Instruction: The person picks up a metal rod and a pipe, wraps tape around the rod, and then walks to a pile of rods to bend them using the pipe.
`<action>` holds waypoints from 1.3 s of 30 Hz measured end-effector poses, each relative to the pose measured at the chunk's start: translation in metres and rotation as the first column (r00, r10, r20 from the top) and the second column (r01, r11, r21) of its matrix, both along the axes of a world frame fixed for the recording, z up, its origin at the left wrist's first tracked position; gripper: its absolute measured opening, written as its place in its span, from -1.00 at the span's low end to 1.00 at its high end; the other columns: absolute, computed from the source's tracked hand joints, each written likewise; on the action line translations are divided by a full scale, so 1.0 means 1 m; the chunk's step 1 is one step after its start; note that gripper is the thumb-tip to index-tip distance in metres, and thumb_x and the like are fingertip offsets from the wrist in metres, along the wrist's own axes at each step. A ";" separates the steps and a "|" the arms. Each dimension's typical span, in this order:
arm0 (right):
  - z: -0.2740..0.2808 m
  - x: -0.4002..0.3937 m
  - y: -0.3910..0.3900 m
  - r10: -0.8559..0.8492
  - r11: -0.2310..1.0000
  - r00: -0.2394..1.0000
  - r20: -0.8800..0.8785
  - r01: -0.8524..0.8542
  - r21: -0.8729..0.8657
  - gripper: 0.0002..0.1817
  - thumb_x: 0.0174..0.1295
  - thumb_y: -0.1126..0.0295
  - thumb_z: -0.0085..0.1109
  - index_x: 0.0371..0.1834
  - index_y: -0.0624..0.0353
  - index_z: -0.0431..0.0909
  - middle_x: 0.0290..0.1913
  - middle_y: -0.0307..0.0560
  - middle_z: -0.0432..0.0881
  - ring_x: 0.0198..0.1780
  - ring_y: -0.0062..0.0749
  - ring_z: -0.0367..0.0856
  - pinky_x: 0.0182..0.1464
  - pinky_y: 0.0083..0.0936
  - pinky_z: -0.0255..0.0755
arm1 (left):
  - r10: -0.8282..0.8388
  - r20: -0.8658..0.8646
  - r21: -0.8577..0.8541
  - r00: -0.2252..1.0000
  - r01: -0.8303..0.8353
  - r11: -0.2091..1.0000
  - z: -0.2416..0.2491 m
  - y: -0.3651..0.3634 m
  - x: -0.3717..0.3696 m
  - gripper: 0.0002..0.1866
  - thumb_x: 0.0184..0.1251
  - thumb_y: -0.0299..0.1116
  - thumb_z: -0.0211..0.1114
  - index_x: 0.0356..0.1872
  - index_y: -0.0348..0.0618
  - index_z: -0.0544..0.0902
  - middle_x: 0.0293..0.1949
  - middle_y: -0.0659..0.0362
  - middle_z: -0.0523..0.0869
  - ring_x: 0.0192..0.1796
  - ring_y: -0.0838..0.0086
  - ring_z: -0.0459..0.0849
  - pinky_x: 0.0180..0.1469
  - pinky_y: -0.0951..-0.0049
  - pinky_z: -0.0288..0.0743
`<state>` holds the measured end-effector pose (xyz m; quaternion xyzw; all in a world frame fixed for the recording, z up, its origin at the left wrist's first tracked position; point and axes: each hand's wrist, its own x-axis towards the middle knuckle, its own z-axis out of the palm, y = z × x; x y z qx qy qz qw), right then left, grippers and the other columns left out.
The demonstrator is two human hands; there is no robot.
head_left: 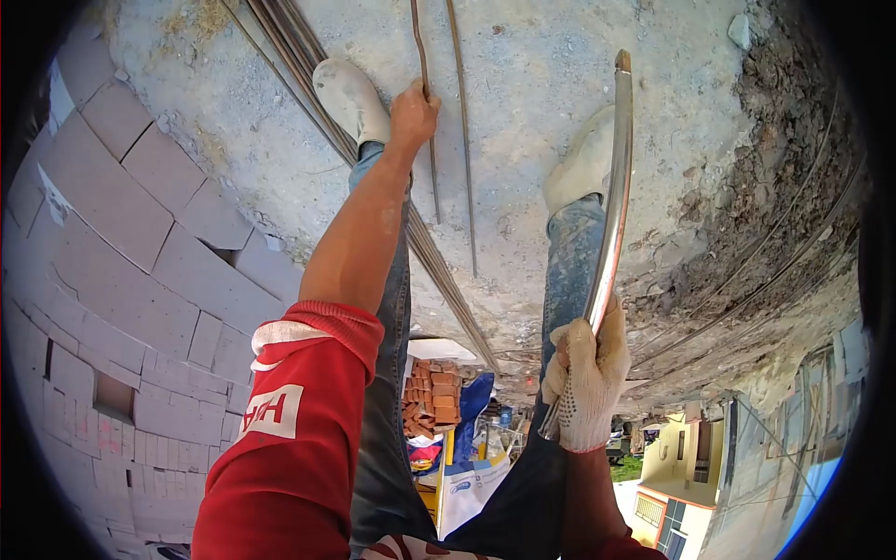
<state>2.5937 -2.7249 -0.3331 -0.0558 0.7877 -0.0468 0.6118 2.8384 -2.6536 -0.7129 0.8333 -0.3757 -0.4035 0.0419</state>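
Note:
My bare left hand (413,114), below a red sleeve, is closed round a thin brown metal rod (432,177) over the ground at the upper middle. A second thin rod (462,121) lies just to the right of it. My right hand (590,373), in a pale knitted glove with dark dots, grips a long, slightly curved metal bar (618,187). The bar rises from the glove past my right shoe, its worn brown end at the top. Its lower end shows below the glove.
A bundle of long rods (439,271) runs diagonally beside my left shoe (352,98). Grey blocks (121,205) form a surface at left. Red bricks (434,397) and a blue tarp (474,411) appear between my legs. Dark soil (784,140) and thin rods are at right, a yellow building (681,457) lower right.

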 end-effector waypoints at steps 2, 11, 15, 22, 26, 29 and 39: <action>0.003 0.001 -0.008 0.051 0.995 0.999 0.018 -0.052 0.084 -0.52 0.47 0.48 0.01 0.43 0.20 0.28 -0.48 -0.32 0.42 -0.71 -0.76 0.28 -0.73 -0.66 0.20 | 0.031 -0.112 -0.027 0.993 -0.035 0.999 0.009 0.001 0.000 -0.83 0.33 -0.39 0.25 -0.22 -0.31 0.59 -0.29 -0.16 0.77 -0.22 -0.05 0.77 -0.11 -0.02 0.63; -0.003 -0.016 0.004 0.161 0.983 0.980 0.121 -0.170 0.073 -0.49 0.49 0.42 0.06 0.47 0.20 0.26 -0.49 -0.35 0.37 -0.69 -0.76 0.28 -0.71 -0.65 0.20 | 0.599 -0.625 0.334 0.500 -0.522 0.785 0.041 -0.032 -0.024 -0.70 0.60 -0.17 0.15 0.01 -0.23 0.57 -0.25 0.08 0.77 -0.24 0.34 0.81 -0.15 0.30 0.71; 0.016 -0.027 -0.014 0.299 0.938 0.945 0.136 -0.317 0.141 -0.46 0.49 0.39 0.07 0.48 0.23 0.23 -0.47 -0.34 0.38 -0.63 -0.77 0.29 -0.65 -0.68 0.23 | 0.639 -0.586 0.285 0.498 -0.611 0.738 0.035 -0.049 -0.021 -0.73 0.59 -0.19 0.16 -0.03 -0.20 0.61 -0.25 0.11 0.75 -0.29 0.38 0.78 -0.17 0.30 0.70; 0.029 -0.057 -0.052 0.701 0.680 0.679 0.218 -0.728 0.080 -0.48 0.45 0.37 0.14 0.42 0.21 0.28 -0.28 -0.13 0.64 -0.42 -0.58 0.52 -0.37 -0.59 0.45 | 0.619 -0.361 0.386 0.697 -0.492 0.780 0.044 -0.004 -0.036 -0.81 0.43 -0.37 0.27 -0.04 -0.20 0.66 -0.26 0.13 0.74 -0.19 0.45 0.69 -0.26 0.41 0.56; 0.035 -0.057 -0.074 0.864 0.486 0.461 0.202 -0.869 -0.095 -0.48 0.42 0.38 0.15 0.40 0.24 0.30 -0.07 0.21 0.73 -0.19 -0.20 0.76 -0.15 -0.39 0.57 | 0.673 -0.300 0.432 0.676 -0.533 0.728 0.018 0.083 -0.066 -0.77 0.42 -0.39 0.24 0.04 -0.08 0.69 -0.20 0.10 0.76 -0.17 0.46 0.70 -0.21 0.45 0.51; 0.026 -0.066 -0.082 0.939 0.291 0.256 0.228 -0.947 -0.138 -0.45 0.41 0.41 0.12 0.42 0.31 0.26 -0.24 0.33 0.65 -0.09 0.26 0.71 -0.15 -0.30 0.57 | 0.689 -0.231 0.389 0.687 -0.584 0.712 0.024 0.110 -0.092 -0.77 0.47 -0.31 0.23 0.04 -0.07 0.70 -0.20 0.10 0.77 -0.20 0.48 0.71 -0.23 0.45 0.52; -0.005 -0.044 -0.086 0.945 -0.028 -0.120 0.303 -0.956 -0.293 -0.44 0.40 0.40 0.13 0.41 0.34 0.25 -0.32 0.38 0.58 -0.25 0.15 0.72 -0.21 -0.27 0.54 | 0.720 -0.282 0.294 0.634 -0.657 0.694 0.070 0.118 -0.121 -0.61 0.53 -0.08 0.15 -0.15 -0.25 0.72 -0.35 0.07 0.77 -0.29 0.33 0.73 -0.17 0.27 0.55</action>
